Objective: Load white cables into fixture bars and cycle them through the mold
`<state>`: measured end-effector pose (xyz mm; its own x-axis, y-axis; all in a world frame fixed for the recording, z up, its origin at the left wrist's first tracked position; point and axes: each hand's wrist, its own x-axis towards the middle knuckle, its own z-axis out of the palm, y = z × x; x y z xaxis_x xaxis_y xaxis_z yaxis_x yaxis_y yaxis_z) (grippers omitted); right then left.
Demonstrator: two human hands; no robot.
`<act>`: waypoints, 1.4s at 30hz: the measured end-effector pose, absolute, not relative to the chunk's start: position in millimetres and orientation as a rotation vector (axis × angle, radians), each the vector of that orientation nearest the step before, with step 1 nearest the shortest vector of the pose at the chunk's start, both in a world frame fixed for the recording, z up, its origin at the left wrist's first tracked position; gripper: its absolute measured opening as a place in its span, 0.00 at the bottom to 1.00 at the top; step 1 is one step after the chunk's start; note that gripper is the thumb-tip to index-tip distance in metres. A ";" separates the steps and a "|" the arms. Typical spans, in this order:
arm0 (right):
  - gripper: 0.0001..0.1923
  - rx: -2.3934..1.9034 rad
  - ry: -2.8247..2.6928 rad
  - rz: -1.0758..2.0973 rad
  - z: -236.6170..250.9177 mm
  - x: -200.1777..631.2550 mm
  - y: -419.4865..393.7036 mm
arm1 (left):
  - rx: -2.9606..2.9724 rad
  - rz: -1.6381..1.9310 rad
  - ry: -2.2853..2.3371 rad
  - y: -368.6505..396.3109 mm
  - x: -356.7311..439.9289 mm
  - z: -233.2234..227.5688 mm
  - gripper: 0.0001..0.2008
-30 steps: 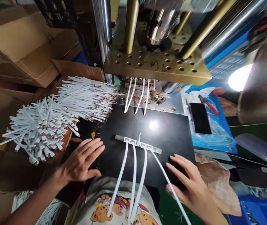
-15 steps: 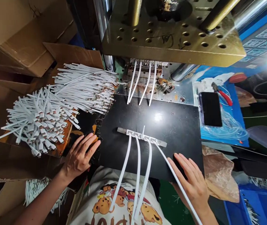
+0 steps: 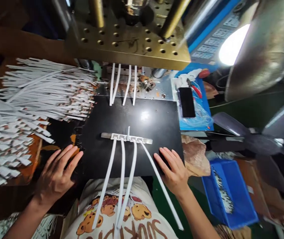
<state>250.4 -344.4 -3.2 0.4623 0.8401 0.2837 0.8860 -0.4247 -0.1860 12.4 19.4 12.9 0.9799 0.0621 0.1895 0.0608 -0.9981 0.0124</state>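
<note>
A thin metal strip [image 3: 105,135] lies across the black work plate [image 3: 142,116], with a row of white fittings along it. Several white cables [image 3: 122,162] run from the fittings towards me and over my shirt. My left hand [image 3: 59,172] rests open and palm down at the plate's left edge, fingers spread, holding nothing. On the plate's right front corner my right hand [image 3: 173,167] lies flat and open, just right of the outermost cable. Several more white cables [image 3: 128,85] stick out from under the brass-coloured press plate [image 3: 129,53] at the back.
A big pile of white cables [image 3: 49,86] with flat ends spreads at the left. On a blue sheet [image 3: 201,122] at the right are a phone [image 3: 186,102] and red-handled pliers [image 3: 196,90]. A blue bin [image 3: 241,192], a fan [image 3: 258,142] and a bright lamp [image 3: 234,44] are farther right.
My view has turned to the right, bringing the fan and more of the blue bin into sight. Both hands stay flat and open. The outermost cable no longer crosses over my right hand.
</note>
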 end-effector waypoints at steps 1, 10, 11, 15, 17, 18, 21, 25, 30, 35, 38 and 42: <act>0.38 -2.412 -1.464 -0.207 -2.5 250.3 -343.9 | 3.113 0.300 0.098 20.4 11.9 11.7 0.40; 0.40 -2.389 -1.494 -0.209 1.1 251.9 -342.8 | 3.141 0.340 0.070 22.1 10.8 8.6 0.41; 0.40 -2.391 -1.496 -0.206 0.5 252.0 -343.5 | 3.148 0.342 0.070 22.1 10.9 8.6 0.41; 0.40 -2.404 -1.510 -0.205 -1.4 252.2 -344.9 | 3.153 0.330 0.075 21.0 12.8 10.3 0.40; 0.41 -2.407 -1.508 -0.209 -2.1 252.1 -344.4 | 3.151 0.335 0.067 19.9 14.9 11.9 0.40; 0.41 -2.406 -1.507 -0.208 -2.5 251.9 -343.9 | 3.150 0.340 0.060 19.2 16.0 12.8 0.40; 0.40 -2.405 -1.498 -0.199 -3.3 251.8 -343.6 | 3.133 0.321 0.060 17.6 17.6 16.3 0.41; 0.34 -2.384 -1.478 -0.098 6.0 256.8 -349.2 | 3.036 0.208 0.091 17.3 19.5 25.0 0.37; 0.27 -2.201 -1.416 0.217 32.0 273.0 -334.7 | 2.900 0.305 -0.068 15.0 55.4 39.0 0.34; 0.19 -2.058 -1.333 0.108 33.0 293.3 -276.6 | 2.952 0.231 -0.045 6.1 126.6 44.1 0.20; 0.11 -1.949 -1.442 0.255 32.4 317.0 -254.1 | 2.853 0.044 -0.057 5.9 152.1 45.3 0.08; 0.09 -1.762 -1.568 0.591 34.9 350.1 -220.0 | 2.762 -0.073 -0.116 10.3 159.7 47.1 0.08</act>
